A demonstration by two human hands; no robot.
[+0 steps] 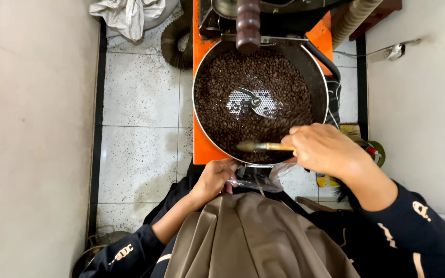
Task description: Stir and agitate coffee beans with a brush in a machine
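**Hands at the Cooling Tray**

Head view: the right hand [325,149], at centre right, is clamped on a brush [263,146] whose bristles point left over the near rim of the round tray [312,67] of dark beans [222,87]. The left hand [213,177], lower centre, pinches a clear plastic bag [256,180] just below the tray. A wooden handle [248,23] overhangs the tray's far edge.

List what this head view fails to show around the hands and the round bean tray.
- Brush tip: blurred by motion over the dark roasted beans.
- Clear plastic bag: opening hidden under the round metal tray's rim and the left hand.
- Brush handle end: covered by the right hand.
- Orange roaster machine: cut off by the top edge.
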